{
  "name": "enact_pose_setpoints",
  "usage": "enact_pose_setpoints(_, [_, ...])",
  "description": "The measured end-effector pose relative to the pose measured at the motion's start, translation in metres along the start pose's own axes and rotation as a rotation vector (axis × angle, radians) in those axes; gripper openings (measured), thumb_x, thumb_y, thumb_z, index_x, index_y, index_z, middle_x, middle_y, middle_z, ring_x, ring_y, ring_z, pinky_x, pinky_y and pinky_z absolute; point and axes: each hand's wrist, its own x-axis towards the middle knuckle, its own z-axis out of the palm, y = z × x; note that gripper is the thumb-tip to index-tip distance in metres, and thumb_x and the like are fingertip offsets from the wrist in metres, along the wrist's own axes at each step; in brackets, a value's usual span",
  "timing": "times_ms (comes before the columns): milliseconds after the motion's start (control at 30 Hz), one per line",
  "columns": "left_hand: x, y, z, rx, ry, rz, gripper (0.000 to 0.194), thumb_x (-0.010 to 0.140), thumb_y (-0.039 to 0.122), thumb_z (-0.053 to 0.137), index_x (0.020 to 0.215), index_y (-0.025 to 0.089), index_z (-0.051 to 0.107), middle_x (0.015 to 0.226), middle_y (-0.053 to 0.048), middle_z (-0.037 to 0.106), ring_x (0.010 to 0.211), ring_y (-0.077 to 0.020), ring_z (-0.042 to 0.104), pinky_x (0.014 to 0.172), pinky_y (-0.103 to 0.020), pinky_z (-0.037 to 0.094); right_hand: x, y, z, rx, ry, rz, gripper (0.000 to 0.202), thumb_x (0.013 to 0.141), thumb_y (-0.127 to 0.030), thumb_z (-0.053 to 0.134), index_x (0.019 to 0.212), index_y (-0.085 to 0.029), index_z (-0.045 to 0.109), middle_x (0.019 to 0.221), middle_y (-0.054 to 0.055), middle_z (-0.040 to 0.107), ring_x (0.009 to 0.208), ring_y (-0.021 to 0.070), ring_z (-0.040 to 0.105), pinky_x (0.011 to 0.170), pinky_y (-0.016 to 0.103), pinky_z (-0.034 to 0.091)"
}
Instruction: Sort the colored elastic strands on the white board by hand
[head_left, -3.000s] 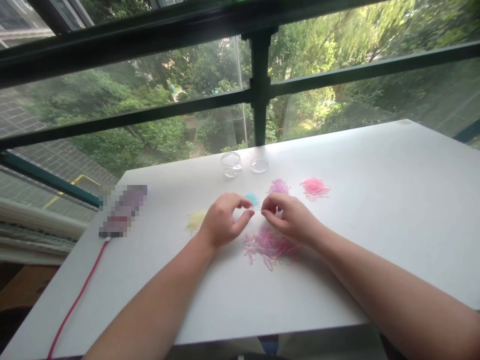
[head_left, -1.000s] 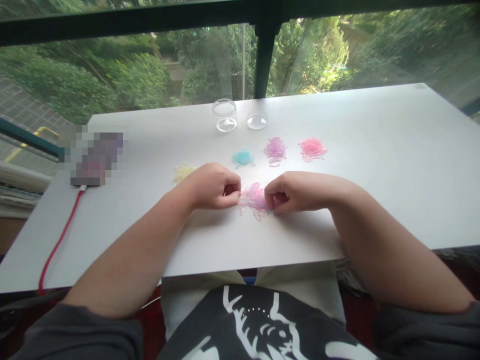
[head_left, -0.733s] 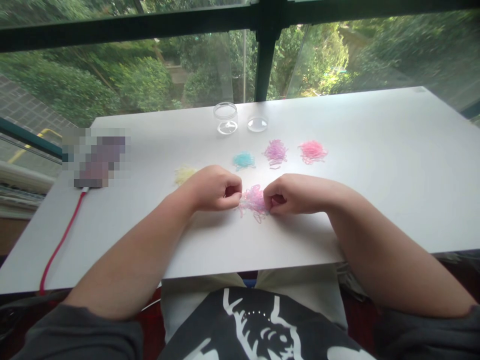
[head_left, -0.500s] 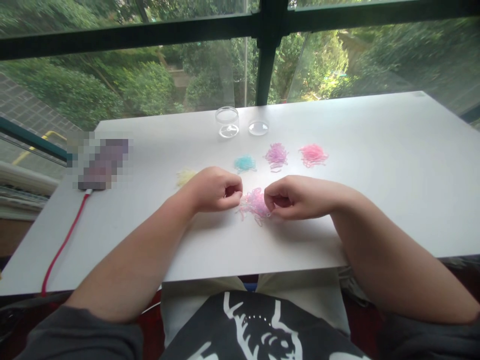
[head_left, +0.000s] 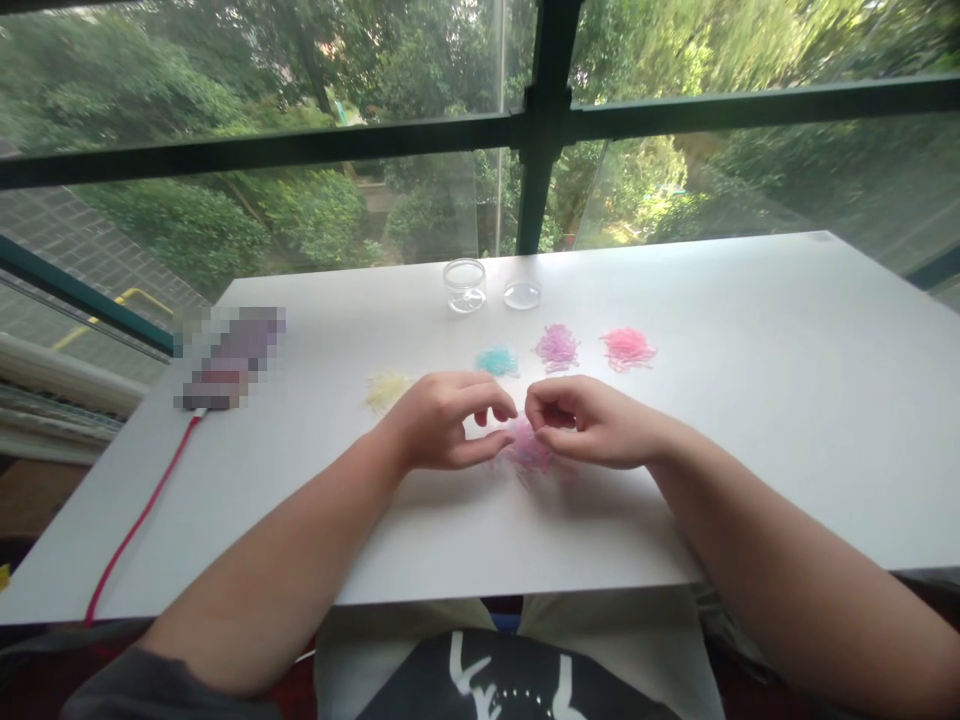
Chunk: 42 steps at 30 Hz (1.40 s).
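Four single-colour piles of small elastic bands already lie apart on the tabletop (head_left: 750,400): the yellow pile (head_left: 382,390), the blue pile (head_left: 496,361), the purple pile (head_left: 556,346) and the pink pile (head_left: 628,348). The mixed pile (head_left: 531,445), mostly pink and lilac, lies unseparated between and partly beneath both hands, so the separation looks unfinished. The left hand (head_left: 442,420) has thumb and fingers apart beside it; the right hand (head_left: 600,425) has fingers curled toward the thumb, and whether they pinch a band cannot be told.

White table (head_left: 787,420) beside dark window frame (head_left: 546,125), sunlit trees (head_left: 637,50) and paving (head_left: 75,230) beyond
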Motion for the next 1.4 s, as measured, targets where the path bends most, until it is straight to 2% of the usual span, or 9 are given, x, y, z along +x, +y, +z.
enact_pose_setpoints(133, [0.000, 0.002, 0.002, -0.021, -0.011, 0.021, 0.015, 0.075, 0.031, 0.055, 0.082, 0.019, 0.062, 0.073, -0.003, 0.065, 0.060, -0.0103, 0.058, 0.058, -0.022, 0.046, 0.003, 0.003, 0.005, 0.052, 0.023, 0.000, 0.005, 0.067, -0.012, 0.049, 0.068, -0.017, 0.047, 0.060, -0.003, 0.048, 0.055, 0.0076, 0.041, 0.051, 0.020, 0.034])
enact_pose_setpoints(367, [0.000, 0.001, 0.005, -0.007, 0.040, 0.029, 0.009, 0.075, 0.026, 0.056, 0.078, 0.020, 0.063, 0.070, -0.001, 0.066, 0.058, -0.0090, 0.058, 0.059, -0.021, 0.046, 0.006, 0.008, 0.009, 0.141, 0.050, 0.012, 0.004, 0.073, -0.018, 0.052, 0.073, -0.016, 0.048, 0.060, -0.003, 0.049, 0.053, 0.0075, 0.043, 0.050, 0.020, 0.035])
enact_pose_setpoints(1033, [0.001, -0.003, 0.008, 0.000, 0.088, 0.072, 0.008, 0.077, 0.020, 0.054, 0.080, 0.018, 0.061, 0.070, -0.002, 0.065, 0.061, -0.0096, 0.057, 0.060, -0.021, 0.044, 0.009, 0.014, 0.011, 0.204, 0.098, -0.028, 0.005, 0.074, -0.018, 0.055, 0.076, -0.016, 0.050, 0.064, -0.001, 0.051, 0.057, 0.0086, 0.045, 0.052, 0.021, 0.037])
enact_pose_setpoints(1267, [0.002, -0.004, 0.011, -0.049, 0.196, 0.020, 0.005, 0.078, 0.018, 0.055, 0.080, 0.017, 0.060, 0.072, -0.003, 0.064, 0.067, -0.0108, 0.057, 0.064, -0.023, 0.046, 0.011, 0.015, 0.015, 0.176, 0.217, -0.116, 0.015, 0.071, -0.016, 0.058, 0.083, -0.017, 0.050, 0.071, 0.000, 0.052, 0.060, 0.0092, 0.047, 0.056, 0.023, 0.040])
enact_pose_setpoints(1400, [0.002, -0.005, 0.014, -0.084, 0.213, -0.015, 0.005, 0.076, 0.017, 0.056, 0.080, 0.017, 0.060, 0.072, -0.002, 0.063, 0.067, -0.0107, 0.056, 0.064, -0.023, 0.046, 0.012, 0.015, 0.019, 0.117, 0.310, -0.142, 0.009, 0.072, -0.015, 0.056, 0.079, -0.017, 0.050, 0.069, 0.000, 0.051, 0.061, 0.0094, 0.046, 0.057, 0.023, 0.040])
